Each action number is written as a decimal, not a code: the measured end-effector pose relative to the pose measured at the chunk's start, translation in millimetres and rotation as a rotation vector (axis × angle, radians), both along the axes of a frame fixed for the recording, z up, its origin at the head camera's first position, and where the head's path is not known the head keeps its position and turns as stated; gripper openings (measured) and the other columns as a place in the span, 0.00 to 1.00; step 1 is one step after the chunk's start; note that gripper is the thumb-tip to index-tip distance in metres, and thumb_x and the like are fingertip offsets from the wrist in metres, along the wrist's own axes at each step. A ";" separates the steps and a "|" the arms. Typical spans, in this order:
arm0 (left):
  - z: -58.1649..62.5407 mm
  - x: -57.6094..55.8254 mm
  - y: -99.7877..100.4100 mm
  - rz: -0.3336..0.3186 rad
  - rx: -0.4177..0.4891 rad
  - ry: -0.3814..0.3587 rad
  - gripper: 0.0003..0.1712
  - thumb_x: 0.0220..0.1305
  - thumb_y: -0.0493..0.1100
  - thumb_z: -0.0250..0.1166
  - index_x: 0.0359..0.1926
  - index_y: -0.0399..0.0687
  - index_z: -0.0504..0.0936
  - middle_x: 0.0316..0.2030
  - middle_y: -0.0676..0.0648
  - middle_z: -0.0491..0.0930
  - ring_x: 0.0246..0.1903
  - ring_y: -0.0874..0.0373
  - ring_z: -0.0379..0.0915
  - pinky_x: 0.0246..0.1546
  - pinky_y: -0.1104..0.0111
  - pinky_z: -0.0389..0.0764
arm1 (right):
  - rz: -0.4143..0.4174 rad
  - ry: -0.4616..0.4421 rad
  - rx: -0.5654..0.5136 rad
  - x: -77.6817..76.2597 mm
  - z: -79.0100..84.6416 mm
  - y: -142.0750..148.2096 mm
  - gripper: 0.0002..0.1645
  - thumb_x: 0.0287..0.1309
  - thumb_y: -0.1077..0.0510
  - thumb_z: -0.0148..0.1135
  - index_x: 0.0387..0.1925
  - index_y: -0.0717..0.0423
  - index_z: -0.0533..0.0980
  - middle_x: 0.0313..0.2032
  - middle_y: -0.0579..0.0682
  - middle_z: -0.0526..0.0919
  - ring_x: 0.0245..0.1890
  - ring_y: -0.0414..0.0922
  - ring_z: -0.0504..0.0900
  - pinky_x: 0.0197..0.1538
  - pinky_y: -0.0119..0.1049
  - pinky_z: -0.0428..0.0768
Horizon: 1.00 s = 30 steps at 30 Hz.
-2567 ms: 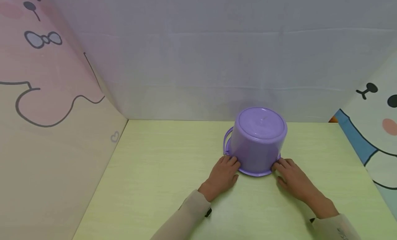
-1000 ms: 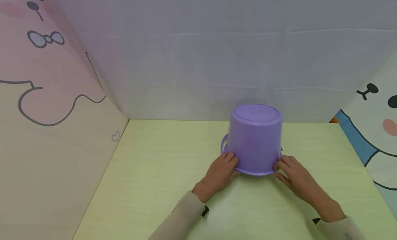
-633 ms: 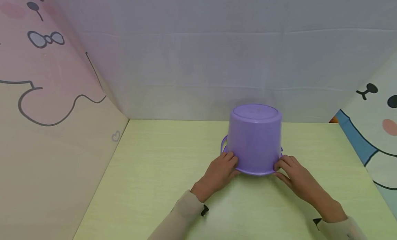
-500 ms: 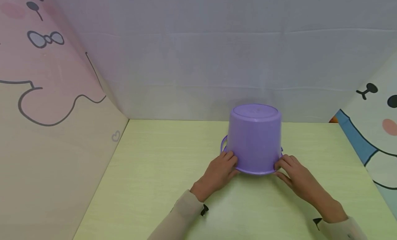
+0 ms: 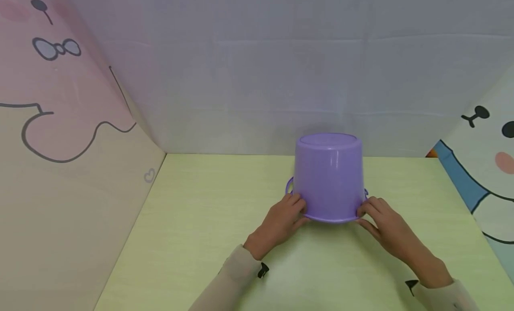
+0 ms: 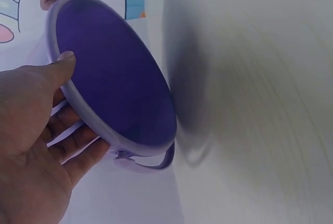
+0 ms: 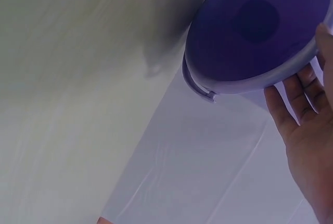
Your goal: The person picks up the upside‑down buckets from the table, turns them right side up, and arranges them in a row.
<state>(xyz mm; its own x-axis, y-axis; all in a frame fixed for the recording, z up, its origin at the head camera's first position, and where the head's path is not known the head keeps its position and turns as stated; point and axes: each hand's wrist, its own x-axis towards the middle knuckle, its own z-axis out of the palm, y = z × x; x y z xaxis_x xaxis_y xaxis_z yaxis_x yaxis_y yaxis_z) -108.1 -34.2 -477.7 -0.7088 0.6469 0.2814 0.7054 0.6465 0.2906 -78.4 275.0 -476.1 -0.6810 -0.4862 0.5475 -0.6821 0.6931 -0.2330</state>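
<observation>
A purple plastic bucket (image 5: 329, 177) is upside down near the back of the table, its front rim tipped up off the surface. My left hand (image 5: 281, 217) grips the rim at the front left, thumb over the edge and fingers along the outer wall. On the other side my right hand (image 5: 385, 226) pinches the rim between thumb and fingers. Both wrist views look into the bucket's inside (image 6: 109, 73), where nothing lies in the part that shows. The bucket's handle (image 6: 151, 164) hangs at the far side, and the far rim is down at the table.
The pale yellow-green table (image 5: 209, 221) reaches to a grey-white back wall (image 5: 241, 79). A side panel with a pink cartoon print (image 5: 60, 137) stands at the left, and another with a white cartoon face (image 5: 486, 159) at the right.
Both hands have taken hold of the bucket's front rim and raised it, so the bucket tips back. Its base is seen more edge-on now, and the front rim sits slightly higher.
</observation>
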 end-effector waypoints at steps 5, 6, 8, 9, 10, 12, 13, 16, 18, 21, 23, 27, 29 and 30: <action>1.9 -0.8 -0.7 -0.004 0.029 -0.005 0.15 0.71 0.49 0.72 0.42 0.47 0.75 0.42 0.51 0.74 0.44 0.57 0.71 0.41 0.71 0.78 | -0.005 0.005 -0.010 0.0 3.9 0.1 0.33 0.79 0.33 0.39 0.38 0.54 0.76 0.41 0.45 0.78 0.40 0.44 0.75 0.44 0.29 0.73; 2.0 -1.1 -0.9 -0.005 0.038 -0.004 0.15 0.70 0.49 0.72 0.42 0.47 0.76 0.42 0.52 0.74 0.44 0.57 0.71 0.41 0.71 0.78 | -0.005 0.007 -0.013 0.1 4.6 0.2 0.32 0.79 0.33 0.40 0.38 0.55 0.76 0.41 0.45 0.78 0.40 0.43 0.75 0.44 0.29 0.73; 2.0 -1.5 -1.4 -0.007 0.057 0.001 0.14 0.70 0.48 0.73 0.42 0.47 0.76 0.42 0.52 0.75 0.43 0.57 0.71 0.41 0.71 0.78 | -0.005 0.011 -0.019 0.2 6.0 0.3 0.32 0.79 0.34 0.40 0.38 0.55 0.76 0.41 0.45 0.78 0.40 0.43 0.75 0.44 0.29 0.74; 2.2 -1.7 -1.7 -0.008 0.069 0.005 0.14 0.70 0.48 0.73 0.42 0.47 0.77 0.42 0.52 0.75 0.43 0.57 0.72 0.40 0.72 0.78 | -0.005 0.013 -0.023 0.3 6.7 0.4 0.32 0.80 0.34 0.40 0.38 0.55 0.76 0.41 0.45 0.78 0.40 0.43 0.75 0.44 0.29 0.74; 2.1 -1.8 -2.0 -0.010 0.081 0.013 0.13 0.69 0.47 0.73 0.42 0.48 0.77 0.42 0.52 0.75 0.43 0.57 0.72 0.40 0.72 0.78 | -0.006 0.014 -0.026 0.4 7.3 0.4 0.32 0.80 0.35 0.41 0.38 0.56 0.76 0.41 0.45 0.78 0.40 0.44 0.75 0.44 0.29 0.74; 1.9 -2.3 -2.3 -0.018 0.112 0.027 0.12 0.69 0.45 0.74 0.42 0.48 0.78 0.42 0.52 0.75 0.42 0.57 0.72 0.39 0.73 0.78 | -0.009 0.016 -0.033 0.9 8.8 0.4 0.32 0.80 0.35 0.40 0.38 0.56 0.76 0.41 0.45 0.79 0.41 0.44 0.75 0.46 0.28 0.74; 2.0 -2.4 -2.4 -0.021 0.126 0.037 0.12 0.68 0.44 0.74 0.41 0.48 0.78 0.42 0.52 0.75 0.41 0.57 0.72 0.38 0.73 0.78 | -0.009 0.015 -0.039 1.1 9.5 0.3 0.32 0.80 0.35 0.41 0.38 0.56 0.76 0.41 0.46 0.79 0.42 0.44 0.75 0.47 0.27 0.73; 2.4 -2.6 -2.3 -0.031 0.164 0.058 0.11 0.67 0.40 0.75 0.41 0.48 0.79 0.41 0.52 0.75 0.40 0.57 0.72 0.37 0.74 0.79 | -0.015 0.015 -0.060 1.8 11.7 0.2 0.32 0.80 0.35 0.42 0.38 0.57 0.76 0.41 0.48 0.79 0.43 0.45 0.74 0.50 0.24 0.72; 3.0 -2.5 -2.1 -0.035 0.181 0.065 0.10 0.67 0.39 0.75 0.41 0.48 0.80 0.40 0.53 0.76 0.40 0.57 0.73 0.37 0.74 0.79 | -0.016 0.016 -0.075 2.1 13.0 0.2 0.32 0.80 0.36 0.43 0.38 0.58 0.76 0.41 0.49 0.79 0.43 0.45 0.74 0.51 0.23 0.70; 4.4 -1.9 -1.8 -0.039 0.193 0.064 0.10 0.66 0.38 0.74 0.41 0.49 0.80 0.40 0.53 0.76 0.40 0.58 0.73 0.36 0.75 0.78 | -0.017 0.020 -0.099 2.0 13.2 0.5 0.32 0.80 0.36 0.44 0.38 0.60 0.76 0.40 0.50 0.79 0.44 0.44 0.73 0.51 0.23 0.69; 5.4 -1.3 -1.7 -0.040 0.205 0.062 0.10 0.66 0.37 0.74 0.40 0.48 0.80 0.39 0.53 0.76 0.40 0.58 0.74 0.35 0.74 0.78 | -0.015 0.019 -0.116 1.6 12.9 1.0 0.32 0.80 0.36 0.44 0.38 0.61 0.76 0.40 0.50 0.79 0.44 0.44 0.73 0.52 0.22 0.69; 6.5 -0.9 -1.3 -0.038 0.224 0.066 0.10 0.65 0.36 0.75 0.40 0.48 0.80 0.39 0.53 0.76 0.40 0.58 0.74 0.34 0.73 0.79 | -0.009 0.008 -0.152 0.0 10.1 3.3 0.33 0.80 0.36 0.45 0.39 0.62 0.76 0.40 0.51 0.79 0.45 0.45 0.73 0.56 0.20 0.66; 6.2 -1.2 -1.0 -0.037 0.236 0.068 0.10 0.64 0.36 0.75 0.40 0.48 0.81 0.39 0.53 0.76 0.40 0.58 0.74 0.33 0.72 0.79 | -0.006 0.001 -0.166 -1.1 8.1 5.2 0.33 0.80 0.37 0.46 0.39 0.64 0.76 0.40 0.53 0.79 0.46 0.45 0.73 0.59 0.18 0.65; 6.0 -1.5 -0.8 -0.037 0.242 0.069 0.10 0.64 0.36 0.76 0.40 0.48 0.81 0.39 0.53 0.76 0.39 0.58 0.74 0.33 0.72 0.79 | -0.006 -0.004 -0.171 -1.5 7.0 6.3 0.33 0.79 0.36 0.46 0.40 0.64 0.76 0.41 0.53 0.79 0.47 0.45 0.73 0.60 0.18 0.64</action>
<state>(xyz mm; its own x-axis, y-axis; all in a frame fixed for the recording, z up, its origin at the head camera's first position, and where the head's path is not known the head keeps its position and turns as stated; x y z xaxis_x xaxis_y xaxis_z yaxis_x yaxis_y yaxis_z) -109.6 -35.0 -471.7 -0.6593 0.5801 0.4784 0.7511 0.5373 0.3836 -79.9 281.3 -469.1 -0.6859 -0.3822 0.6193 -0.6772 0.6467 -0.3509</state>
